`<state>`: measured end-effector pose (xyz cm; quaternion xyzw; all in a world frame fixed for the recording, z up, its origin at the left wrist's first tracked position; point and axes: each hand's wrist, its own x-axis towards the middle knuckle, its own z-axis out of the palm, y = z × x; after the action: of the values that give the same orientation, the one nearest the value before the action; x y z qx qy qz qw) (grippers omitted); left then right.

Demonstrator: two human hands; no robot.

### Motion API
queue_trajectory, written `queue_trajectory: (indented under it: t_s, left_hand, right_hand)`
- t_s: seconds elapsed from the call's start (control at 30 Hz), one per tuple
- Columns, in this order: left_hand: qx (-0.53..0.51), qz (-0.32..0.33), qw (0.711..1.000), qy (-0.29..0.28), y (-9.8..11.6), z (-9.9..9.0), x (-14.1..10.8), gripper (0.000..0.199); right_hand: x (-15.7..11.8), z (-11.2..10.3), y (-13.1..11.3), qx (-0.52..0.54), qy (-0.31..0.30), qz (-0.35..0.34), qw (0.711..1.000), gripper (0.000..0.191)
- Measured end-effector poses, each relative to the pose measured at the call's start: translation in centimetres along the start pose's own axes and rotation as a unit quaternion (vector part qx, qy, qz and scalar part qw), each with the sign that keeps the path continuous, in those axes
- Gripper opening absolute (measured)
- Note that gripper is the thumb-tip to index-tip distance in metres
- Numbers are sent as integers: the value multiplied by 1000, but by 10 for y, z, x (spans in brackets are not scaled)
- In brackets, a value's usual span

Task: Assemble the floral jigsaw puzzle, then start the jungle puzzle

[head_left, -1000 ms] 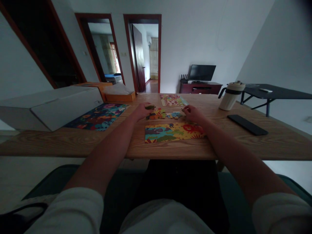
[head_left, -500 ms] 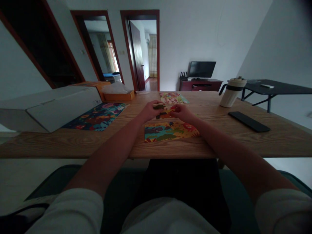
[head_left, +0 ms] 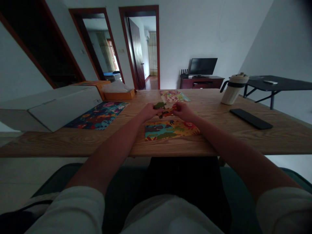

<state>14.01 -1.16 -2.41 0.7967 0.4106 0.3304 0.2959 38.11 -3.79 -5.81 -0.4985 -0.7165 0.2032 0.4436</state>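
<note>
Closest to me, my white sleeves end at my bare forearms, which reach out over the edge of the wooden table (head_left: 60, 144). My two hands are close together above the middle of the table, apart but with only a small gap between them. My left hand (head_left: 147, 112) pinches a dark green jigsaw piece (head_left: 159, 105) at its fingertips. My right hand (head_left: 184, 111) rests its fingers on an orange and red jigsaw piece (head_left: 167, 113), which lies between my hands; I cannot tell whether that hand has a firm grip on it.

Just below my hands, nearer to me, lies an assembled jungle-animal jigsaw puzzle (head_left: 170, 130). Beyond my hands, at the far edge of the table, lies a pale, patterned puzzle (head_left: 172, 96). To the left is a dark floral puzzle (head_left: 97, 116), tucked beside a large white box (head_left: 53, 105), with an orange box (head_left: 119, 94) behind them. On the right, a black tablet (head_left: 251, 119) lies flat, and a cream flask with a black handle (head_left: 234, 89) stands upright further off. Past the table are a black side table (head_left: 275, 84), a dark red cabinet (head_left: 201, 83) and a monitor (head_left: 203, 66). An open doorway (head_left: 138, 48) stands at the upper left.
</note>
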Motion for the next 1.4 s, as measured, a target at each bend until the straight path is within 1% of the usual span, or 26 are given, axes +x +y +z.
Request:
queue_trajectory:
  t_s: [0.13,0.23,0.33,0.43,0.57,0.63,0.7,0.8,0.93,1.0,1.1,1.17,1.2,1.27,1.33,1.4]
  left_hand:
    - [5,24,1000,11,1,-1,-1,19]
    - [16,10,1000,13,1,-2,-1,21]
    - [13,-1,1000,28,1,0,-1,24]
    - [-45,-8,999,27,2,7,-1,24]
    - [-147,-27,989,12,6,17,-1,25]
    - [-181,-47,982,15,8,19,-1,27]
    - [-212,-59,975,12,10,20,-1,27]
    - [-233,-64,970,15,12,19,-1,27]
    - [-220,-70,973,29,13,16,-1,22]
    - [-207,-72,975,27,13,15,-1,21]
    - [-185,-63,980,33,12,13,0,24]
    - [-194,-61,979,34,12,13,1,29]
    - [-212,-65,975,26,12,14,2,33]
    - [-257,-77,963,-6,13,18,2,46]
    - [-272,-72,959,-32,15,21,1,57]
    - [-230,-43,971,-40,17,23,-1,50]
  right_hand:
    - [-1,-1,-3,37,-43,-5,998,21]
    - [-1,-2,-3,90,-83,-14,992,26]
    - [-1,-1,-2,134,-102,-14,986,29]
    - [-2,1,-2,128,-109,-23,986,28]
    - [-2,5,-3,106,-86,-38,990,24]
    - [-2,6,-3,109,-78,-30,990,23]
    - [-2,6,-4,115,-83,-17,990,25]
    - [-5,5,-8,104,-103,-20,989,26]
    - [-7,4,-14,99,-120,-44,987,23]
    - [-6,2,-16,114,-112,-43,986,21]
    - [-3,-3,-16,167,-82,-25,982,22]
    - [-1,-5,-15,202,-63,-10,977,25]
    - [0,-6,-14,209,-53,-3,976,27]
    - [2,-4,-14,204,-33,9,978,31]
    - [4,-1,-14,182,-17,10,983,35]
    - [5,4,-15,145,-8,-9,989,38]
